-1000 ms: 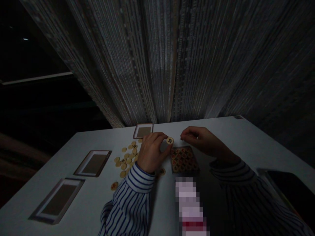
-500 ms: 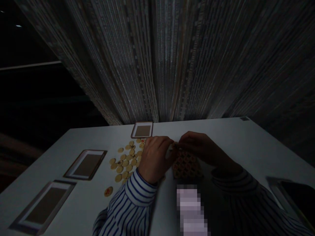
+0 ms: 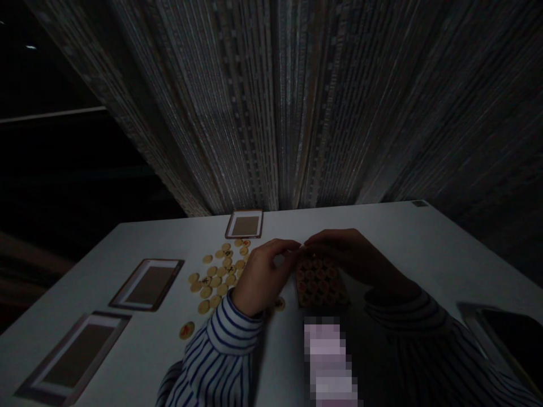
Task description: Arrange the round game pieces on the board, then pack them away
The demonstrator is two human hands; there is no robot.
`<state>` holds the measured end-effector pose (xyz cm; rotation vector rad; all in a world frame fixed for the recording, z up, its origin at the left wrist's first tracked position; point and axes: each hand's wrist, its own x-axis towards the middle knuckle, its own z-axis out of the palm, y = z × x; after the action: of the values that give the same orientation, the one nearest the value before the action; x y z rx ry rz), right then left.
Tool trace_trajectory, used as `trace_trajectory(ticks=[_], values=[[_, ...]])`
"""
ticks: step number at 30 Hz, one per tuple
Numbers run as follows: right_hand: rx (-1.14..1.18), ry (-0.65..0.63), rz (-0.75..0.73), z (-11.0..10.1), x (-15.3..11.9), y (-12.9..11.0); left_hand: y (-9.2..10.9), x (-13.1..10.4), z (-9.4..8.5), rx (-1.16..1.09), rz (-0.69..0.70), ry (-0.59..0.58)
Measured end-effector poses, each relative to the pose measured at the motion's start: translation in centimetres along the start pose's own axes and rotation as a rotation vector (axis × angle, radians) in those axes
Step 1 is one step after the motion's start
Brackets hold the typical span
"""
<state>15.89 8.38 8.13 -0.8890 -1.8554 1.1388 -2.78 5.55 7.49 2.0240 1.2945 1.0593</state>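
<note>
Round game pieces stand packed in rows in a dark square box (image 3: 323, 282). Over its far left corner my left hand (image 3: 265, 274) has thumb and fingertips closed together on something small and pale, too small to name. My right hand (image 3: 350, 251) arches over the far side of the box, its fingertips meeting those of my left hand. Loose round pieces (image 3: 216, 281) lie scattered left of my left hand, some with dark or red marks. One piece (image 3: 279, 304) sits between my left wrist and the box.
A single red-marked piece (image 3: 186, 330) lies nearer the front. Flat framed trays rest at the back (image 3: 245, 224), left (image 3: 147, 284) and front left (image 3: 75, 358) of the white table (image 3: 382, 217). A dark object (image 3: 511, 339) is at the right edge; a curtain hangs behind.
My left hand has shifted slightly left and down, its wrist uncovering the piece beside the box. The fingertips of both hands still meet over the box.
</note>
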Motion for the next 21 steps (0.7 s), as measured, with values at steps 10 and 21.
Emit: trace_trajectory(ticks=[10, 21], values=[[-0.048, -0.024, -0.035, 0.14, -0.22, -0.15, -0.12, 0.53, 0.52, -0.509, -0.310, 0.005], [-0.097, 0.015, -0.020, -0.12, -0.09, -0.42, -0.28, 0.72, 0.27, -0.635, -0.349, 0.062]])
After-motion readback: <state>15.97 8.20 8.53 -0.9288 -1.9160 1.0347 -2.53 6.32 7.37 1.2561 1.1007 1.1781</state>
